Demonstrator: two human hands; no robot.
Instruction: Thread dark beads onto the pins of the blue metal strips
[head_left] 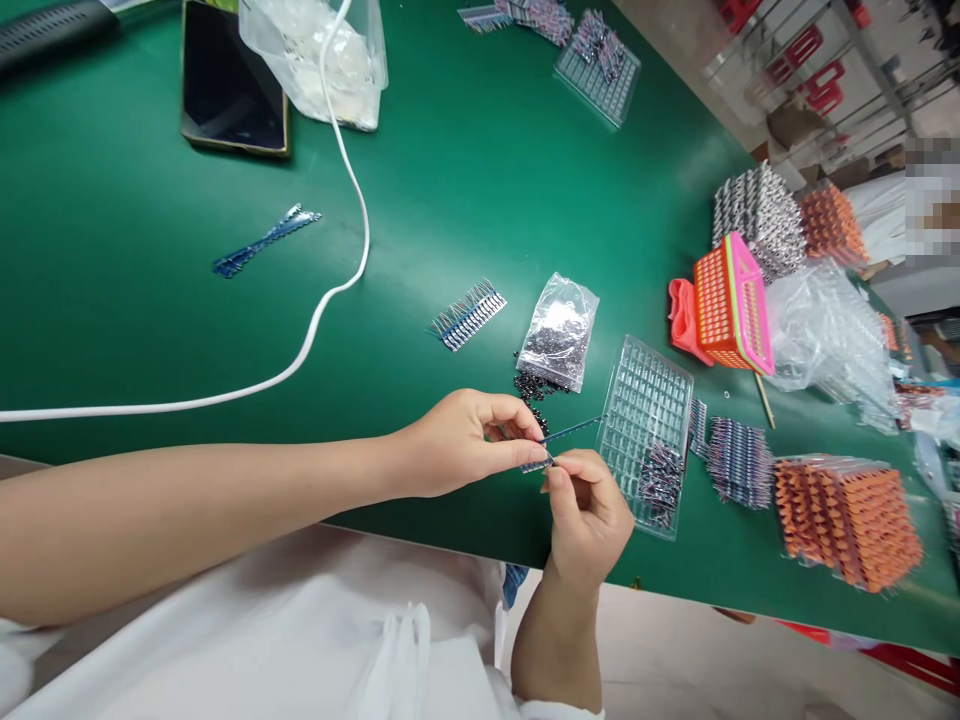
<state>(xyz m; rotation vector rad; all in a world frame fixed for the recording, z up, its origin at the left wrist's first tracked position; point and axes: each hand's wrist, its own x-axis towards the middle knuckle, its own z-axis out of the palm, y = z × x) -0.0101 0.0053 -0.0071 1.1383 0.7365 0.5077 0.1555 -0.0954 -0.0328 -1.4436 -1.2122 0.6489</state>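
Note:
My left hand (465,445) pinches a thin blue strip (574,429) between thumb and fingertips; the strip's far end reaches toward the clear tray. My right hand (592,515) meets it at the fingertips, pinched on something too small to make out. Just beyond the hands lies a clear bag (559,330) of small dark beads, with loose dark beads (531,388) spilled below it. A clear compartment tray (637,400) sits to the right, small wired parts (662,485) heaped in its near end. Left of the bag rests a row of wired parts on a strip (471,315).
Blue strips (266,242) and a white cable (315,325) lie on the green table at left, below a phone (234,85) and plastic tub (315,60). Rightward are a pink-orange basket (716,310), bundled strips (739,462) and an orange stack (847,520). Another tray (600,85) is at back.

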